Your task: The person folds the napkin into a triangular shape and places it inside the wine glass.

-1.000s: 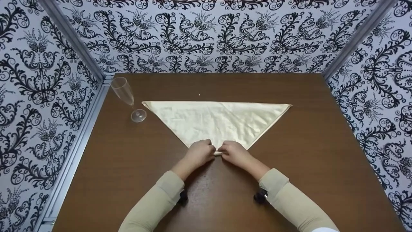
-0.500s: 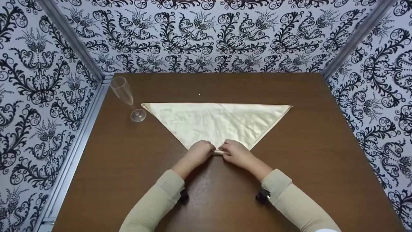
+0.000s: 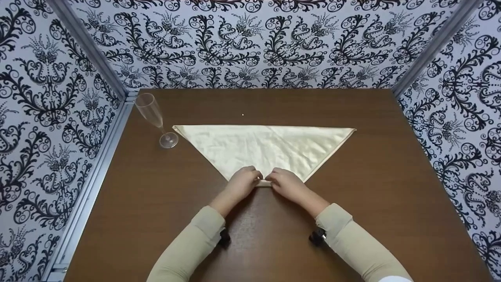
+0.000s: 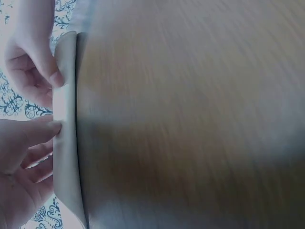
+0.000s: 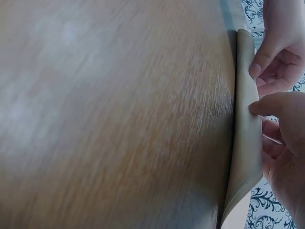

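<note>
A cream satin napkin (image 3: 258, 147) lies on the brown table as a wide triangle with its near tip rolled up. The long straight side faces the back wall. My left hand (image 3: 242, 183) and right hand (image 3: 289, 185) grip the near roll side by side, a small gap between them. In the left wrist view, the left thumb presses the front of the roll (image 4: 66, 152) while its fingers curl behind. The right wrist view has the right hand (image 5: 288, 143) pinching the same roll (image 5: 244, 138) likewise, thumb in front. Parts of the fingers are hidden by the cloth.
A clear champagne flute (image 3: 150, 111) stands upright at the back left, close to the napkin's left corner. Metal framing (image 3: 92, 180) runs along the left side of the table (image 3: 391, 196). Patterned black-and-white walls enclose the back and sides. A tiny white speck sits behind the napkin.
Both hands have shifted slightly away from the body, turning the near edge of the napkin over. The roll between them looks longer. The flute has stayed put.
</note>
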Available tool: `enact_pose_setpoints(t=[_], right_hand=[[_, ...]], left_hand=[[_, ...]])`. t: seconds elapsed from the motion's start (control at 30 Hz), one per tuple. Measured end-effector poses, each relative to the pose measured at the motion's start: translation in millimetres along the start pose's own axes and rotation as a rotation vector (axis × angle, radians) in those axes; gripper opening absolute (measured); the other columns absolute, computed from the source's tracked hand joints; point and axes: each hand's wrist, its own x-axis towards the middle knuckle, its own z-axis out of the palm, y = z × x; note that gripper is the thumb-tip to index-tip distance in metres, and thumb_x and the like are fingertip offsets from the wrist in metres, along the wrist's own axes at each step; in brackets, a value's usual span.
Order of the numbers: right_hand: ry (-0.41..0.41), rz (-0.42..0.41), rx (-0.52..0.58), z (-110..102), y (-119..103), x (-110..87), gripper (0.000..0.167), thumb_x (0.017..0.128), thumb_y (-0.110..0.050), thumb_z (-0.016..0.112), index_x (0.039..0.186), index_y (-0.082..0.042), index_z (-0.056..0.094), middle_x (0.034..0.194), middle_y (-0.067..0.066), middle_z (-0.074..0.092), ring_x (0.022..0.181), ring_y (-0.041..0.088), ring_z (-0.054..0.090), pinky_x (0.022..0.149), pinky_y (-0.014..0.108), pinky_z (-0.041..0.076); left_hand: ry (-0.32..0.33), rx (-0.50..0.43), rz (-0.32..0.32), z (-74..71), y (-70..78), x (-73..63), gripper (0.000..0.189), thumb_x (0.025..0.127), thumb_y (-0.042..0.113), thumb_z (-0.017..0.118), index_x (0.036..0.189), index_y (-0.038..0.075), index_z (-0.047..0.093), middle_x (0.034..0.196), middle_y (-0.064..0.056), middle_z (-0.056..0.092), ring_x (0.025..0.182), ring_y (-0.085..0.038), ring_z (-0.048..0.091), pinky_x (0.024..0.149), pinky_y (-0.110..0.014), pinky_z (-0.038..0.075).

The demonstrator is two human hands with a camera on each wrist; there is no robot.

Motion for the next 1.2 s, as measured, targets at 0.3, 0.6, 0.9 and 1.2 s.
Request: enact_pose_setpoints(t=[0.3,0.6,0.9,1.2], right_hand=[[0.038,0.008,0.024,2.6,3.5,4.0,0.017,0.087,-0.001,0.064,0.099,-0.006,0.075,0.087,0.004,0.057,0.081,0.022,0.058,0.073,0.036,0.049],[0.03,-0.02,-0.013,1.4,3.4,3.7,0.014,0.089,-0.005,0.065,0.1,-0.008,0.074,0.09,0.003,0.056,0.082,0.022,0.055,0.072,0.035,0.048],[-0.016,-0.014,-0.052,3.3,1.9,5.0,0.014,0.08,-0.007,0.073,0.094,-0.009,0.073,0.086,0.002,0.056,0.078,0.021,0.055,0.071,0.035,0.048],[-0.027,0.021,-0.025,2.1,-1.7,5.0,0.012,0.082,-0.01,0.068,0.091,-0.01,0.076,0.079,0.0,0.056,0.071,0.019,0.055,0.066,0.035,0.047]], left_hand=[[0.081,0.17,0.176,1.3,3.0,-1.2,0.01,0.085,0.004,0.068,0.08,0.01,0.075,0.078,-0.004,0.062,0.07,-0.022,0.059,0.063,-0.031,0.05],[0.013,0.197,0.125,-0.8,5.2,2.7,0.009,0.086,0.006,0.068,0.08,0.011,0.073,0.076,-0.004,0.061,0.068,-0.022,0.061,0.062,-0.03,0.05],[-0.043,0.192,0.049,0.4,4.6,4.3,0.013,0.093,0.011,0.062,0.087,0.012,0.074,0.078,-0.003,0.064,0.071,-0.021,0.063,0.066,-0.031,0.053],[-0.009,0.138,0.036,-1.3,1.0,-1.8,0.008,0.087,0.015,0.07,0.091,0.009,0.074,0.08,-0.005,0.066,0.073,-0.024,0.063,0.068,-0.035,0.052]])
